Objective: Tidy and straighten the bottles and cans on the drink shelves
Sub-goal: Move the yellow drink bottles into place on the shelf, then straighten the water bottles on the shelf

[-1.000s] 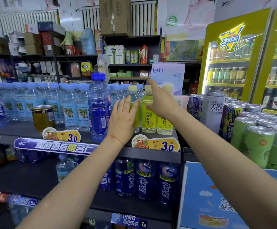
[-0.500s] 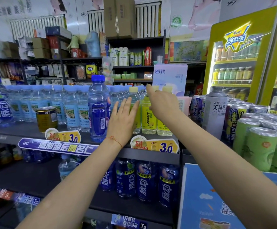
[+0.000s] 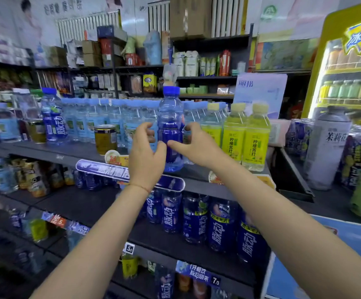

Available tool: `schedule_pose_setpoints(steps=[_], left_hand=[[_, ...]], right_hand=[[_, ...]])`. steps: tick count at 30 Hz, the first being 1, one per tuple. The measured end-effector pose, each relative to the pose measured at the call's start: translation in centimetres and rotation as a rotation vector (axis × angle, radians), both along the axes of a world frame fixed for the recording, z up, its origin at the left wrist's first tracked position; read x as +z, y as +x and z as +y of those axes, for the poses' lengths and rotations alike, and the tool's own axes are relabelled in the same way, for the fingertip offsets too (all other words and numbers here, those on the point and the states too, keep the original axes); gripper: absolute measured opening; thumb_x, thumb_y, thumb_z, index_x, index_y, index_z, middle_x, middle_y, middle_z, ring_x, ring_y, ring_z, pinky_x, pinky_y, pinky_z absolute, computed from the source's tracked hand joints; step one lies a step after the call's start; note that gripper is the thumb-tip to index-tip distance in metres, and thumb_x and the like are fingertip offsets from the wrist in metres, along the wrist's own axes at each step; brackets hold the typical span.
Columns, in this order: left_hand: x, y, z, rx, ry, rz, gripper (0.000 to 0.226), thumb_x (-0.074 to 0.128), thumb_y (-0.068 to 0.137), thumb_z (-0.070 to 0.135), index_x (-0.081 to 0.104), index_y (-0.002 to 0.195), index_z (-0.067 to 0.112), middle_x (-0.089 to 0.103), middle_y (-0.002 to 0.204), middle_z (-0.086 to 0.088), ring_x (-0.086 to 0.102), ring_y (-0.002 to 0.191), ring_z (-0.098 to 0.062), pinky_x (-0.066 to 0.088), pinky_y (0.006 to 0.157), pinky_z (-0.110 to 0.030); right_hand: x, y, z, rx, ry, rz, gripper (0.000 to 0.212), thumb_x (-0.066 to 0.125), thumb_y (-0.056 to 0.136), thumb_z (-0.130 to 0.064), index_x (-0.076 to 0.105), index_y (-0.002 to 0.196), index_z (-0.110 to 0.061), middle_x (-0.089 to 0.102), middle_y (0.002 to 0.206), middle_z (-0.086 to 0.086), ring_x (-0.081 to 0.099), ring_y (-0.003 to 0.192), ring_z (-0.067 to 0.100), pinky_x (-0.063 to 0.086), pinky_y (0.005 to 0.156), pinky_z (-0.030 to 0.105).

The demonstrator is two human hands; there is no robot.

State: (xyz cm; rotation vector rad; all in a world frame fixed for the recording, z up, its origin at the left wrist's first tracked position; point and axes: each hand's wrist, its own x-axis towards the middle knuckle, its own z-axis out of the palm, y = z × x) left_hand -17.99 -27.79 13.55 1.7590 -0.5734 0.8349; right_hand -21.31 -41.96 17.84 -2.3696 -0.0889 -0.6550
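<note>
Blue bottle [image 3: 170,130] stands upright at the front edge of the top shelf [image 3: 67,152], frame centre. Clear blue-tinted ribbed plastic, blue screw cap, dark blue wrap label; label text faces away or is covered, not readable here.

Left hand [image 3: 146,157] at the bottle's 9 o'clock, right hand [image 3: 193,145] at its 3 o'clock. Fingers of both are curled around the label band, thumbs meeting on the front of the label. Two-handed grip on the bottle.

At 3 o'clock of it: yellow bottles [image 3: 245,139], pale yellow caps, yellow labels reading 柠檬苏打. Behind it and toward 9 o'clock: row of clear water bottles [image 3: 110,121] with light blue caps and light blue labels, print too blurred. Gold-lidded jar [image 3: 105,139] at 9 o'clock, squat cylinder, dark olive contents.

Shelf below at 6 o'clock: dark blue bottles [image 3: 218,225] marked 脉动. Price tags [image 3: 215,281] read 7.0, and 5.0 further left.

Far 3 o'clock: tall grey-white can [image 3: 326,152], matte, printed 茉莉花. Yellow cooler [image 3: 347,61] at 2 o'clock, sign 冰红.
</note>
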Motion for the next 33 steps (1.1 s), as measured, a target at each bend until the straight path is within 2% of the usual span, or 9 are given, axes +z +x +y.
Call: schedule_pose_setpoints(steps=[4,10,13,17,20,23,25,28,33], left_hand=[[-0.2,0.0,2.7,-0.176,0.117,0.237,0.036,0.057,0.094,0.015,0.055,0.130,0.019,0.061,0.123,0.005,0.059,0.094,0.003,0.051,0.081,-0.021],[0.2,-1.9,3.8,-0.406,0.030,0.428,0.046,0.061,0.094,0.014,0.046,0.135,0.030,0.054,0.128,0.007,0.055,0.122,-0.013,0.049,0.100,-0.038],[0.4,-2.4,4.1,-0.404,-0.014,0.463,0.050,0.060,0.095,0.022,0.044,0.142,0.026,0.058,0.130,0.006,0.058,0.115,-0.009,0.050,0.099,-0.037],[0.1,-3.3,5.0,-0.409,-0.272,0.497,0.033,0.062,0.094,0.033,0.055,0.126,0.028,0.068,0.113,0.004,0.066,0.102,-0.011,0.051,0.096,-0.038],[-0.8,-3.7,7.1,-0.456,-0.374,0.523,0.054,0.070,0.076,0.051,0.054,0.123,0.029,0.064,0.122,0.000,0.064,0.106,-0.016,0.050,0.090,-0.036],[-2.8,-4.1,11.3,-0.425,-0.406,0.521,0.079,0.077,0.063,0.051,0.051,0.125,0.009,0.064,0.098,-0.007,0.062,0.089,-0.020,0.047,0.083,-0.038],[-5.4,-3.7,15.2,-0.383,-0.355,0.511,0.069,0.081,0.069,0.038,0.055,0.120,0.000,0.066,0.098,-0.011,0.062,0.088,-0.021,0.050,0.080,-0.032],[-9.7,-2.6,21.2,-0.398,-0.294,0.592,0.046,0.080,0.075,0.022,0.060,0.114,0.010,0.070,0.107,-0.005,0.066,0.096,-0.019,0.056,0.076,-0.026],[-14.4,1.5,30.3,-0.403,-0.119,0.675,0.065,0.086,0.067,0.021,0.056,0.125,0.022,0.067,0.122,0.001,0.063,0.113,-0.016,0.052,0.094,-0.031]], right_hand=[[-1.3,2.1,2.0,-0.061,0.101,-0.012,0.067,0.078,0.079,-0.047,0.042,0.125,-0.013,0.063,0.113,0.004,0.063,0.090,0.020,0.049,0.065,0.031],[-1.7,2.3,2.7,-0.139,0.187,-0.127,0.062,0.082,0.071,-0.044,0.047,0.113,-0.014,0.066,0.105,0.001,0.066,0.091,0.021,0.056,0.076,0.042],[-1.9,0.9,2.8,-0.137,0.211,-0.179,0.063,0.083,0.071,-0.044,0.049,0.115,-0.015,0.065,0.102,-0.004,0.064,0.087,0.015,0.054,0.072,0.035],[-2.1,-1.8,4.3,-0.001,0.294,-0.256,0.061,0.080,0.074,-0.046,0.050,0.120,-0.020,0.064,0.095,-0.012,0.063,0.082,0.005,0.049,0.069,0.025],[-2.6,-3.4,6.8,0.142,0.330,-0.154,0.062,0.080,0.073,-0.050,0.052,0.121,-0.021,0.063,0.090,-0.014,0.059,0.077,-0.003,0.044,0.066,0.014],[-4.9,-4.0,10.4,0.306,0.364,0.016,0.058,0.081,0.073,-0.047,0.058,0.118,-0.021,0.068,0.095,-0.009,0.064,0.082,0.003,0.051,0.073,0.022],[-7.5,-3.4,13.2,0.363,0.342,0.102,0.056,0.082,0.069,-0.049,0.062,0.114,-0.023,0.071,0.098,-0.010,0.067,0.088,0.005,0.055,0.080,0.027],[-11.7,-1.0,17.8,0.385,0.309,0.245,0.051,0.084,0.067,-0.045,0.067,0.110,-0.022,0.074,0.101,-0.008,0.070,0.092,0.007,0.057,0.085,0.032],[-16.8,3.8,26.3,0.365,0.366,0.440,0.061,0.090,0.059,-0.023,0.066,0.114,-0.022,0.074,0.105,-0.007,0.070,0.097,0.011,0.056,0.087,0.033]])
